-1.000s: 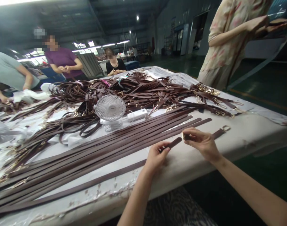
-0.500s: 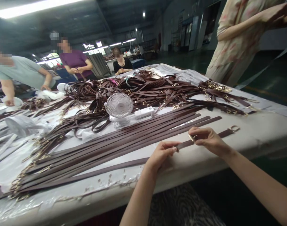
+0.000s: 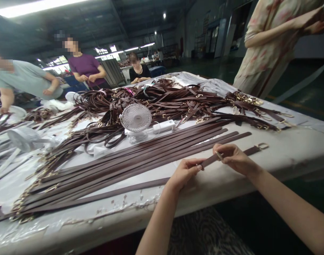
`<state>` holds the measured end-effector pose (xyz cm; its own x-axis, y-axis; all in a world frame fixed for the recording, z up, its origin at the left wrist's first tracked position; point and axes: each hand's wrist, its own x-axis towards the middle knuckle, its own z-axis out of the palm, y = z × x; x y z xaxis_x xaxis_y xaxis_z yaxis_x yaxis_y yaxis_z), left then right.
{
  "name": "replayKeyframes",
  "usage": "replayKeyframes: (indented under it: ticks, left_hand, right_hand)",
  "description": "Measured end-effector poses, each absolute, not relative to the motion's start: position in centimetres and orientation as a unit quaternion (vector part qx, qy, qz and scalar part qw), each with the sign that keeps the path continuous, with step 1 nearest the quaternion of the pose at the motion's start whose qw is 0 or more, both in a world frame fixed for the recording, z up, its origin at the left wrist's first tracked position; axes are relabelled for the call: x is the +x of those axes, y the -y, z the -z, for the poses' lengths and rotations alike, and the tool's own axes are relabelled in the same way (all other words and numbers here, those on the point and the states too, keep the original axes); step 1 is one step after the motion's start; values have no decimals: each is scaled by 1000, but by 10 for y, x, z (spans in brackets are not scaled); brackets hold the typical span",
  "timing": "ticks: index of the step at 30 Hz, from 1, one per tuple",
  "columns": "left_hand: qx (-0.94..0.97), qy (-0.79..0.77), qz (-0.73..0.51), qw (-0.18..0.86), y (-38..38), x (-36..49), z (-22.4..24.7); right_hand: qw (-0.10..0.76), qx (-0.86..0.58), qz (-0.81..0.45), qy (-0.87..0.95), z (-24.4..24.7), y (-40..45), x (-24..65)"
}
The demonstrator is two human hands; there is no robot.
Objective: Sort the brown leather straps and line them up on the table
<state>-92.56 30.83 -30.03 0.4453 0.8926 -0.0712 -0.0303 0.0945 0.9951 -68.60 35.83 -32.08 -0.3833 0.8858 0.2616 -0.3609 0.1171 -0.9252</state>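
Observation:
A brown leather strap [image 3: 209, 161] is stretched between my two hands above the table's near edge. My left hand [image 3: 184, 173] pinches it between thumb and fingers, and a strip of the same brown runs out to the left behind that wrist. My right hand [image 3: 236, 157] is closed at a gold buckle [image 3: 219, 156] on the strap. Beyond the right fingers, the strap's end carries a gold metal loop [image 3: 263, 146]. Several long brown straps [image 3: 140, 161] lie side by side just past my hands.
A white desk fan [image 3: 136, 118] stands mid-table beside a white box [image 3: 164, 125]. Behind it are heaped brown straps [image 3: 167, 99] with gold hardware. Another fan [image 3: 22, 140] is at the left. Co-workers are around the far side; a person in a floral top [image 3: 270, 42] stands at the right.
The strap piece between my hands has tilted more steeply and shows more of its face, and the buckle has turned slightly. Both hands keep their hold. The left co-worker's arm has shifted.

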Motion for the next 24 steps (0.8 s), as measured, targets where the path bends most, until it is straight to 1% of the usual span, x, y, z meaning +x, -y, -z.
replayKeyframes:
  ticks: [2, 6, 8, 10, 14, 18, 21, 24]
  left_hand:
    - [573, -375, -363, 632, -308, -926, 300]
    - [586, -365, -365, 625, -309, -926, 304]
    - [593, -365, -368, 616, -311, -925, 309]
    - [614, -373, -374, 586, -311, -924, 313]
    - [675, -415, -414, 447, -305, -921, 314]
    - [741, -394, -434, 329, -293, -913, 306]
    - [757, -413, -431, 265, -286, -903, 306]
    - [757, -476, -404, 193, -280, -899, 310]
  right_hand:
    - [495, -235, -618, 564, 319, -358, -687]
    - [421, -228, -619, 623, 316, -357, -693]
    - [382, -242, -588, 670, 313, -358, -695]
    - [367, -264, -530, 717, 309, -357, -694]
    - [404, -331, -409, 748, 303, -344, -690]
    - [423, -413, -344, 730, 304, -322, -697]
    - [452, -425, -301, 725, 306, -306, -709]
    - [488, -426, -235, 725, 301, -293, -716]
